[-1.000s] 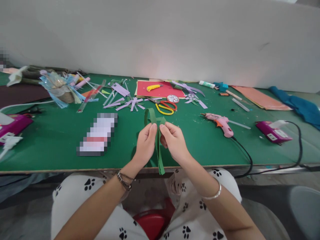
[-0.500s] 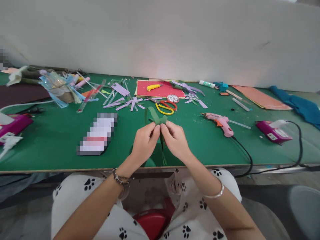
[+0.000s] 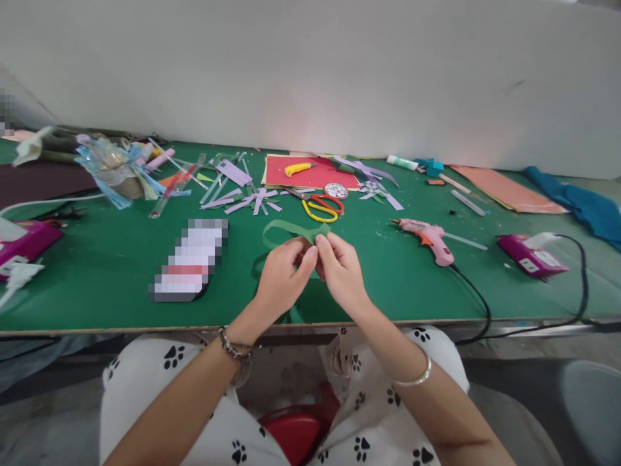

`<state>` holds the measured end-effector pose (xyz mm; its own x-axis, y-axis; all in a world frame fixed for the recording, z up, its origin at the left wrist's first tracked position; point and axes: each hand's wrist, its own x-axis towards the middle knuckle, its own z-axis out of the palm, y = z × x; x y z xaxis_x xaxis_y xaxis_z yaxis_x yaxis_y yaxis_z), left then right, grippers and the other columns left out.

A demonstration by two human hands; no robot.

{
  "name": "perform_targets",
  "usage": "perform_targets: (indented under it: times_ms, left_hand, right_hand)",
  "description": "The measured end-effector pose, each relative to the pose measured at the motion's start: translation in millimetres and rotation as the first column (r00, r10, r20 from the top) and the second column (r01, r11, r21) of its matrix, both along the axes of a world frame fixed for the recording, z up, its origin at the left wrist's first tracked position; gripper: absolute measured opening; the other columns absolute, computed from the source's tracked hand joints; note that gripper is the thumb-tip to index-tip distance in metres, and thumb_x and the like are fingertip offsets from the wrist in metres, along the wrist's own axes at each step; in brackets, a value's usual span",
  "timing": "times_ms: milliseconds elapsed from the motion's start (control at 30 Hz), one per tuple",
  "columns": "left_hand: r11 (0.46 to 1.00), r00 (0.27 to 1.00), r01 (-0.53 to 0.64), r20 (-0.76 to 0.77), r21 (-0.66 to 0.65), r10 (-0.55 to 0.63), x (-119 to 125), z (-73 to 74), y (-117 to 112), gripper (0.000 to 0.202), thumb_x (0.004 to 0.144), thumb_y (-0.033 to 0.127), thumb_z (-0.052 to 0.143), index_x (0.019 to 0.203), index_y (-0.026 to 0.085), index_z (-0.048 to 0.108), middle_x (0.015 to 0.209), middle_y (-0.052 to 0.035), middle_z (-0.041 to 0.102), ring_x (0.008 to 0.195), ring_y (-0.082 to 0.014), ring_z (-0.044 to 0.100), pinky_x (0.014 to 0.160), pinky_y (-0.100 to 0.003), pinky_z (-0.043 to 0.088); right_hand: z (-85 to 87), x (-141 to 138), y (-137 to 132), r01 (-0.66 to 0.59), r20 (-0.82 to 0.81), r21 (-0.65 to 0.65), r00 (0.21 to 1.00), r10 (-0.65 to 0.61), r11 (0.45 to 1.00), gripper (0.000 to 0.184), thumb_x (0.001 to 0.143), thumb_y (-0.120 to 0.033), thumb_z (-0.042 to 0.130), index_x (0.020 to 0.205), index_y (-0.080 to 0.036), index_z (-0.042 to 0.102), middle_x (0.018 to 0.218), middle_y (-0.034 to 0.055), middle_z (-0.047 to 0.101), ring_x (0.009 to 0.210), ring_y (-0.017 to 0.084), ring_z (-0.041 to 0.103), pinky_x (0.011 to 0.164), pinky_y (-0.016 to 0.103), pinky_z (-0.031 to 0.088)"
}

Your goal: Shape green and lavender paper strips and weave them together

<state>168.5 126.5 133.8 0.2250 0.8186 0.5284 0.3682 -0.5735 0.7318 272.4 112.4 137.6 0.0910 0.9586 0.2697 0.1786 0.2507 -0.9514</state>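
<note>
The left hand (image 3: 283, 274) and right hand (image 3: 340, 268) are together, pinching the looped green strip (image 3: 314, 233) on the near side of the scissors (image 3: 306, 204). The step seems folding; next probably calls for firm, careful pressing.

between the bare left hand (image 3: 284, 275) and the flat rectangular phone with a blurred screen (image 3: 193, 259) lies a free stretch of green tabletop (image 3: 242, 268). right of the bare right hand (image 3: 343, 272), a wider lane runs as far as the pink plastic glue gun (image 3: 431, 240), whose black cable (image 3: 481, 299) slopes over the front edge and bars the way beyond. straight ahead, past the looped green paper strip (image 3: 317, 232), metal scissors with yellow and red handles (image 3: 305, 206) block the path, scattered lilac paper strips (image 3: 260, 197) crowding their left.
</note>
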Motion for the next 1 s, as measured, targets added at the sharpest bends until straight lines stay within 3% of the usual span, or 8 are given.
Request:
perform_targets:
  times_ms: [133,267,367,500,700,900,1000]
  left_hand:
    - [0.992,0.988,-0.112,-0.101,0.063,0.118,-2,-2.2,1,0.028,0.077,0.023,0.033,0.052,0.021,0.022,0.046,0.0049,0.029,0.043,-0.0095,0.032,0.045,-0.023,0.023]
    - [0.995,0.987,-0.093,-0.128,0.038,0.097,-2,-3.4,0,0.030,0.079,0.029,0.031,0.052,0.021,0.024,0.045,0.0045,0.032,0.042,-0.0099,0.033,0.044,-0.023,0.024]
    - [1.000,0.994,-0.004,-0.109,0.000,0.004,-3,-1.8,1,0.030,0.081,0.035,0.034,0.054,0.021,0.031,0.045,0.0047,0.037,0.041,-0.0097,0.037,0.043,-0.022,0.025]
    - [0.993,0.989,0.115,-0.095,-0.021,-0.117,-7,1.6,5,0.031,0.082,0.030,0.034,0.053,0.020,0.033,0.045,0.0052,0.039,0.042,-0.0088,0.039,0.044,-0.021,0.029]
    - [1.000,0.989,0.012,-0.148,0.019,-0.009,-10,2.5,7,0.026,0.079,0.027,0.036,0.054,0.020,0.033,0.046,0.0044,0.038,0.044,-0.0099,0.038,0.045,-0.022,0.027]
    - [0.995,0.973,-0.021,-0.226,0.101,0.043,-11,4.3,7,0.026,0.079,0.024,0.037,0.054,0.020,0.028,0.049,0.0050,0.032,0.045,-0.0097,0.033,0.046,-0.022,0.024]
    - [0.989,0.983,-0.029,-0.178,0.146,0.055,-10,4.0,7,0.030,0.080,0.024,0.038,0.053,0.020,0.024,0.047,0.0059,0.027,0.043,-0.0090,0.029,0.044,-0.023,0.022]
  right_hand:
    - [0.8,3,-1,0.019,0.247,0.118,0.968,-0.048,0.993,0.035,0.081,-0.032,0.042,0.053,-0.021,0.023,0.044,-0.0080,0.024,0.041,0.005,0.026,0.042,0.020,0.022]
    - [1.7,5,-1,0.049,0.375,0.201,0.919,-0.123,0.978,0.034,0.080,-0.028,0.042,0.053,-0.020,0.022,0.043,-0.0078,0.026,0.041,0.005,0.026,0.043,0.020,0.021]
    - [2.5,6,-1,0.042,0.354,0.186,0.929,-0.107,0.982,0.034,0.081,-0.030,0.040,0.052,-0.020,0.026,0.043,-0.0074,0.029,0.040,0.006,0.029,0.043,0.020,0.024]
    - [4.1,7,-1,0.012,0.241,0.090,0.970,-0.034,0.996,0.037,0.083,-0.036,0.037,0.051,-0.020,0.029,0.042,-0.0067,0.034,0.039,0.005,0.032,0.041,0.019,0.026]
    - [2.7,7,-1,0.021,0.299,0.107,0.953,-0.052,0.994,0.038,0.083,-0.036,0.040,0.050,-0.020,0.029,0.041,-0.0070,0.033,0.039,0.006,0.032,0.043,0.021,0.025]
    - [4.4,7,-1,-0.019,0.219,0.034,0.976,0.011,0.999,0.039,0.085,-0.037,0.037,0.051,-0.020,0.033,0.040,-0.0064,0.037,0.037,0.006,0.035,0.043,0.021,0.028]
    - [4.4,7,-1,-0.019,0.274,0.062,0.962,0.001,0.998,0.038,0.084,-0.035,0.039,0.050,-0.020,0.032,0.041,-0.0063,0.037,0.039,0.006,0.035,0.044,0.021,0.028]
